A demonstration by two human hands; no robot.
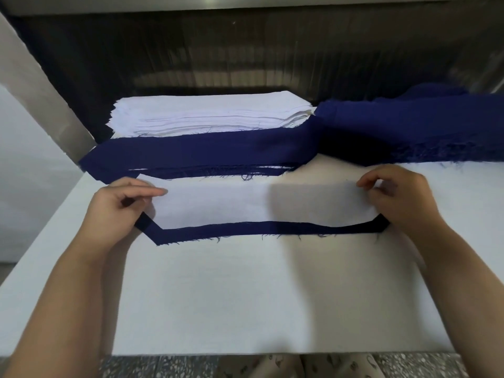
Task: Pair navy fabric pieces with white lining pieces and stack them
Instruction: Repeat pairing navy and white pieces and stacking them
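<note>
On the table, the left hand pinches the left end of the white lining piece with bent fingers. It lies flat on a navy piece. The right hand pinches the right end.

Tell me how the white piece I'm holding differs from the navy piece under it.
The white piece lies on top; the navy piece lies beneath, showing only as a band along the near edge and slanted ends. The white piece's edge looks clean; the navy piece's is frayed with loose threads. Both are long flat strips of cloth. The left hand and right hand pinch the white piece's ends.
</note>
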